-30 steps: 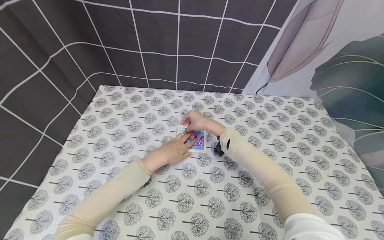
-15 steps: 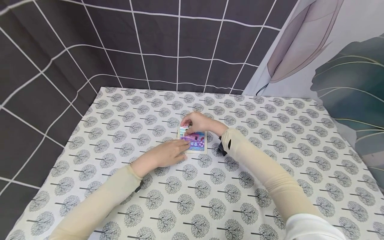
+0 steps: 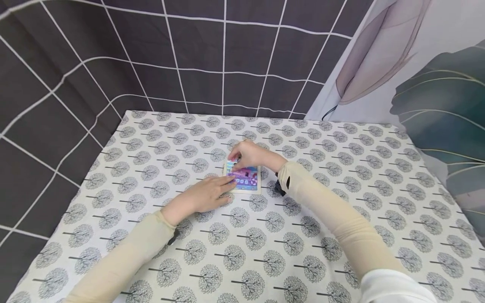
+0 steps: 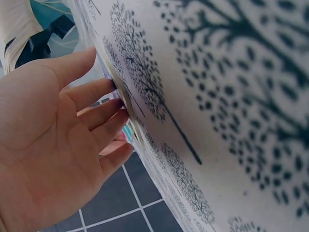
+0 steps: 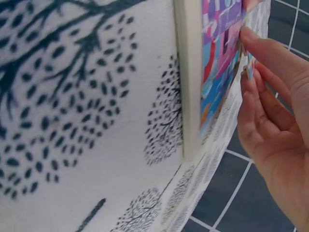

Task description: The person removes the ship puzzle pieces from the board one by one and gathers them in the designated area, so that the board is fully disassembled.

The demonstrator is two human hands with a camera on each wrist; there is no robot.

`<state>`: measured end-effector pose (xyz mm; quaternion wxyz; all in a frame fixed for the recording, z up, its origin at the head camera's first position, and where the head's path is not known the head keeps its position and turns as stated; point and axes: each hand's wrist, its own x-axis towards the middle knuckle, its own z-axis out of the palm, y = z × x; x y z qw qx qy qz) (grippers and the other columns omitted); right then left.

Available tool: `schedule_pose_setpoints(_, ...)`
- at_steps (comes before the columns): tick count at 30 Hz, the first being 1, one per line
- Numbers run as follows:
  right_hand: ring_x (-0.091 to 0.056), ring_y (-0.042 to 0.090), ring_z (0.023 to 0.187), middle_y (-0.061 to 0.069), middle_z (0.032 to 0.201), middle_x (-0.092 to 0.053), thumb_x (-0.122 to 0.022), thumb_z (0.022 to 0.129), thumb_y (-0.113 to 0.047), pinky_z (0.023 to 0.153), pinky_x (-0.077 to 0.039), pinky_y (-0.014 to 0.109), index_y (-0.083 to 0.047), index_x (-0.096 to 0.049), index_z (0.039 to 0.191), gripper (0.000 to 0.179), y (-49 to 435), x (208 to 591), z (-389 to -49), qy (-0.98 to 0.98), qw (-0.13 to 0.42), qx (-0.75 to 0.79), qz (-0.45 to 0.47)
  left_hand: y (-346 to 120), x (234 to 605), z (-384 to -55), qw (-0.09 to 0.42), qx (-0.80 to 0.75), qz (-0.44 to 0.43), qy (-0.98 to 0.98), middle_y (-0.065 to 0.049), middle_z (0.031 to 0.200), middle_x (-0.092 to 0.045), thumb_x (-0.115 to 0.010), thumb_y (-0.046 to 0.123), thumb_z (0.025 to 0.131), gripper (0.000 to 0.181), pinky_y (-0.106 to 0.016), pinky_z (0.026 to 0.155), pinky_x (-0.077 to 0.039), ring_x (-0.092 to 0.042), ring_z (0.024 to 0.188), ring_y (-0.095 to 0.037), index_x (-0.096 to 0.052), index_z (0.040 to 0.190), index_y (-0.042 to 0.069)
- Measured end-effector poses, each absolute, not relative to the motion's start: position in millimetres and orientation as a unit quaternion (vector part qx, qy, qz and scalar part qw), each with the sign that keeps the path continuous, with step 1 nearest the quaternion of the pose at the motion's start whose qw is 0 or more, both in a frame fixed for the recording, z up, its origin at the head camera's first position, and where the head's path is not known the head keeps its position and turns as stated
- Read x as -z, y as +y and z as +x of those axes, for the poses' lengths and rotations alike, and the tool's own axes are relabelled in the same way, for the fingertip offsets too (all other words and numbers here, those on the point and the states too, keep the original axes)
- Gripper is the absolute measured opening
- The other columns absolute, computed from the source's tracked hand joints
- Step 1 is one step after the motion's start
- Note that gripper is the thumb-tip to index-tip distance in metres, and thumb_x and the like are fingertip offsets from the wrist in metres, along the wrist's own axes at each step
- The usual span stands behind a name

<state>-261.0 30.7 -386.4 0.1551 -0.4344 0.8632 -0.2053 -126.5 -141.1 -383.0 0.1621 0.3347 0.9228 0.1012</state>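
A small square jigsaw puzzle [image 3: 248, 185] in a pale frame lies on the cloth, its picture pink, purple and blue. In the right wrist view the puzzle [image 5: 222, 53] shows curved joints between its pieces. Over its far left corner my right hand [image 3: 248, 154] bends down, thumb and fingers pinching a small colourful puzzle piece [image 5: 250, 68], mostly hidden by the fingers. My left hand [image 3: 206, 194] lies palm down at the near left side, straight fingertips on the puzzle's left edge. The left wrist view shows that hand [image 4: 58, 121] with fingers extended, fingertips at the frame.
A white cloth [image 3: 303, 261] printed with grey trees covers the table. Behind it hangs a dark curtain [image 3: 197, 50] with white grid lines. At the right is a leaf-patterned curtain [image 3: 443, 105]. Black wrist cameras sit below both beige sleeves [image 3: 333, 210].
My left hand has drawn back to the left, from the middle of the puzzle to its left edge, baring more of the picture. My right hand stays at the far left corner.
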Motion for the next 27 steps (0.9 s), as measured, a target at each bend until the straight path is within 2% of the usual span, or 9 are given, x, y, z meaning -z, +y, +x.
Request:
schedule_pose_setpoints(3,-0.064,0.013,0.084,0.004,0.097,-0.071,-0.081,0.071,-0.023,0.090,-0.047,0.029,-0.008,-0.071,0.104,0.037,31,388,-262,0.861,0.150,0.200,-0.443,-142,382,-125,0.166,-0.105,0.331,0.923,-0.014,0.152,-0.024,-0.045,0.037,0.097,0.057,-0.048,0.115,-0.018,-0.026,0.138,-0.032,-0.033,0.143,0.005)
schedule_pose_setpoints(7,-0.064,0.011,0.084,0.002,0.099,-0.071,-0.080,0.072,-0.025,0.098,-0.038,0.039,-0.010,-0.071,0.105,0.038,32,388,-263,0.862,0.146,0.188,-0.448,-143,382,-126,0.180,-0.106,0.324,0.923,-0.011,0.153,-0.020,-0.044,0.038,0.097,0.058,-0.047,0.116,-0.017,-0.023,0.139,-0.031,-0.030,0.145,0.008)
schedule_pose_setpoints(11,-0.064,0.011,0.084,0.004,0.101,-0.071,-0.081,0.071,-0.026,0.089,-0.048,0.029,-0.009,-0.071,0.105,0.039,32,388,-263,0.865,0.146,0.186,-0.442,-144,383,-128,0.190,-0.103,0.320,0.922,-0.010,0.154,-0.019,-0.044,0.038,0.097,0.058,-0.047,0.115,-0.017,-0.022,0.140,-0.031,-0.029,0.146,0.009)
schedule_pose_setpoints(14,-0.064,0.012,0.083,0.005,0.102,-0.071,-0.081,0.070,-0.026,0.074,-0.053,0.021,-0.008,-0.071,0.105,0.040,34,388,-263,0.866,0.146,0.193,-0.438,-143,382,-129,0.196,-0.105,0.321,0.921,-0.009,0.154,-0.018,-0.044,0.038,0.097,0.058,-0.048,0.115,-0.018,-0.022,0.140,-0.030,-0.030,0.146,0.009)
schedule_pose_setpoints(27,-0.066,0.013,0.076,0.009,0.100,-0.071,-0.082,0.070,-0.022,0.067,-0.055,0.019,-0.006,-0.072,0.100,0.036,60,383,-266,0.854,0.131,0.279,-0.419,-142,385,-131,0.202,-0.111,0.318,0.920,-0.006,0.154,-0.019,-0.044,0.039,0.097,0.057,-0.048,0.115,-0.018,-0.021,0.140,-0.029,-0.030,0.146,0.012)
